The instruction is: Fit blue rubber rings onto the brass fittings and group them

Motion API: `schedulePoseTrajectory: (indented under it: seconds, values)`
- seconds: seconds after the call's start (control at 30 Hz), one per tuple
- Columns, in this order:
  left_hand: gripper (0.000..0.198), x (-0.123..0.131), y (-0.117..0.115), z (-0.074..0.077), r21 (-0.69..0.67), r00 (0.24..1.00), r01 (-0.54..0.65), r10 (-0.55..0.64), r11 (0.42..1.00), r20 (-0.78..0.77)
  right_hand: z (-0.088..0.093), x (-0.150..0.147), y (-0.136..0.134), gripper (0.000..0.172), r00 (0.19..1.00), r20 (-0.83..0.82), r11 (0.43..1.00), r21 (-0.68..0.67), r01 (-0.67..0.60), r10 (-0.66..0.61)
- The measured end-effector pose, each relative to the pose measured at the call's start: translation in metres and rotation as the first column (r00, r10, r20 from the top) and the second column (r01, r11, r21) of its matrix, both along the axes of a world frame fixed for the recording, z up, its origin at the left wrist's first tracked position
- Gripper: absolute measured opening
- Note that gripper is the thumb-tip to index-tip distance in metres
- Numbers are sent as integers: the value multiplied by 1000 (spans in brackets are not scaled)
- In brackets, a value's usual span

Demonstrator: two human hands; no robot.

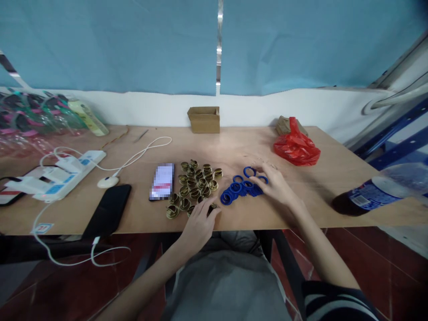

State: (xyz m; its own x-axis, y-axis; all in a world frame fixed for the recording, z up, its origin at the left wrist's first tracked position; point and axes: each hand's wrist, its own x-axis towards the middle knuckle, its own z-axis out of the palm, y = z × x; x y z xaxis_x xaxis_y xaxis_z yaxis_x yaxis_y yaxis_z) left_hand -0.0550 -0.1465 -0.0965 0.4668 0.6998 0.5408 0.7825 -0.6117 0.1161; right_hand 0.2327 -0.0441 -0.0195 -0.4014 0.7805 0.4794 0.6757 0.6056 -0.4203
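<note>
Hands work at the near edge of the table (334, 178), both arms reaching up from the bottom of the view. The left hand (199, 224) lies palm down at the middle of that edge, its fingers drawn together and closed on a brass piece (212, 207). Most of that piece is covered by the fingertips, so its shape cannot be made out.

Just beyond the left hand, a heap of brass pieces (194, 183) spreads toward the table's middle. They are small, round, dull-gold parts lying loose, some touching.

Right of the heap and just beside it sits a pile of rings (238, 188). These are thin, bright blue, overlapping, with a few lying singly on the far side.

The right hand (277, 186) rests flat at the pile's right side, wrist bent left, fingers stretched and slightly apart, tips on the rings. It hides the pile's right part.

A striped sleeve (337, 303) is cut off at the bottom corner. Near the right edge, a bottle (377, 192) lies blurred.
</note>
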Motion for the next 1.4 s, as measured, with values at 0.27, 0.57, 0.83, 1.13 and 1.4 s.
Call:
schedulePoseTrajectory:
  seconds: [0.27, 0.57, 0.83, 1.13, 1.4]
  values:
    - [33, 0, 0, 1, 5, 1000, 6, -6, 1000, 7, -10, -12, -38, 25, 1000, -3, 1000, -27, -5, 5]
    - [33, 0, 0, 2, 13, 1000, 12, -12, 1000, 3, -10, -22, -37, 26, 996, 81, 999, -26, -29, 31]
    - [33, 0, 0, 1, 32, 1000, 2, -1, 1000, -22, -5, -4, -34, 30, 988, 101, 991, -49, 125, -120]
    - [31, 2, -2, 6, 76, 999, -22, 25, 997, -37, -23, 45, -15, 30, 977, 163, 984, -98, 152, -135]
    - [21, -5, 2, 3, 65, 998, -57, 58, 996, -25, -44, 49, -7, 26, 981, 172, 987, -114, 110, -89]
